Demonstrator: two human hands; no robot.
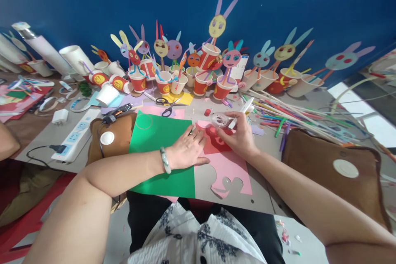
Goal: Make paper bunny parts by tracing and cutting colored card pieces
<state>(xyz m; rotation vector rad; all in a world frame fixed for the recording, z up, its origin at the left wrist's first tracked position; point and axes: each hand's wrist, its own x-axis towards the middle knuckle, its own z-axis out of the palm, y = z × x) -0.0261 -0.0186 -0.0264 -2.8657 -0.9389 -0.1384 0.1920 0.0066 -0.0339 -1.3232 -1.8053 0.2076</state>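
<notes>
My left hand [187, 148] rests with its fingers stretched out over the right edge of a green paper sheet [161, 173], which has a pale circle drawn in its upper left corner. In my right hand [243, 136], the thumb and fingers grip a roll of clear tape [219, 120]. This hand is over a red paper sheet [210, 147] with pieces cut out. Beneath lies pink paper [244, 179] with curved cut-outs. Close to the right fingers is a white pen [248, 105]; whether they touch it I cannot tell.
Paper cups [204, 83] with rabbit-faced figures line the blue wall. Scissors [168, 106] lie behind the green sheet. Pipe cleaners [297, 115] spread at the right, near a brown cushion [321, 173]. A power strip [76, 136] is at the left, beside another person's arm [8, 142].
</notes>
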